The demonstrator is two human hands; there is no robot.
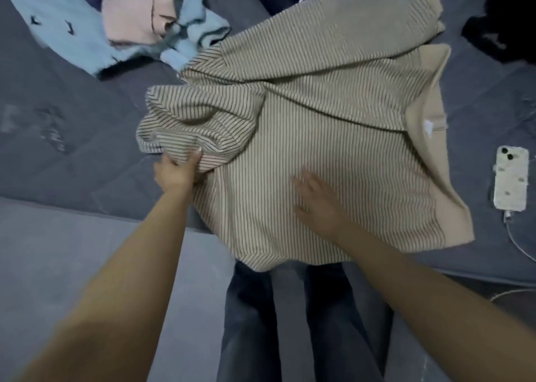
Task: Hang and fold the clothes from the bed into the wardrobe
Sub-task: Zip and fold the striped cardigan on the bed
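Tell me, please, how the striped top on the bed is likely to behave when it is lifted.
The striped top will probably flop and sag: it already bunches where the left hand grips its sleeve. It looks light, lying in soft folds under the flat right hand. Its folds would likely come undone unless supported.

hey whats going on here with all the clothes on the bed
A person is folding a striped top spread on the bed. The left hand grips a bunched sleeve at the top's left side, while the right hand lies flat on the fabric, fingers straight. A light blue sweater, a pink garment and dark clothes lie further back, not yet folded. A phone lies at the right, plugged into a cable.
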